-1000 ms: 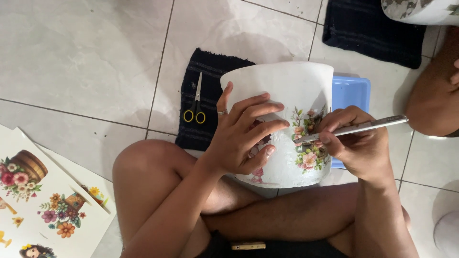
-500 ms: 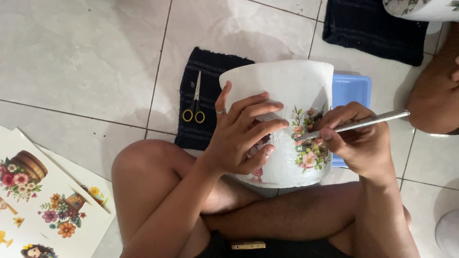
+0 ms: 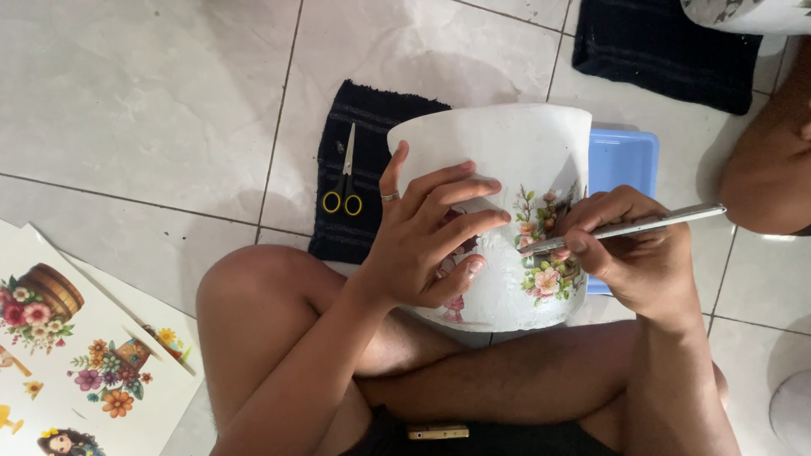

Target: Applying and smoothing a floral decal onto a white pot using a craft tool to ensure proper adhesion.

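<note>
A white pot [image 3: 507, 152] lies on its side across my crossed legs, with a flower picture [image 3: 545, 241] stuck on its wall. My left hand [image 3: 427, 241] spreads over the pot's side and steadies it, a ring on the thumb. My right hand [image 3: 629, 253] grips a thin silver-handled brush [image 3: 650, 222], its tip touching the flower picture. Part of the picture is hidden under my fingers.
Yellow-handled scissors [image 3: 345, 181] lie on a dark cloth [image 3: 359, 127] on the tiled floor. A blue tray [image 3: 623, 156] sits behind the pot. Sheets with flower prints [image 3: 72, 355] lie at the left. Another person's leg [image 3: 764, 169], a second dark cloth [image 3: 663, 51] and another pot [image 3: 752, 13] are at upper right.
My right hand made small strokes with the brush, dipping slightly lower on the flower picture. My left hand and the pot stayed still.
</note>
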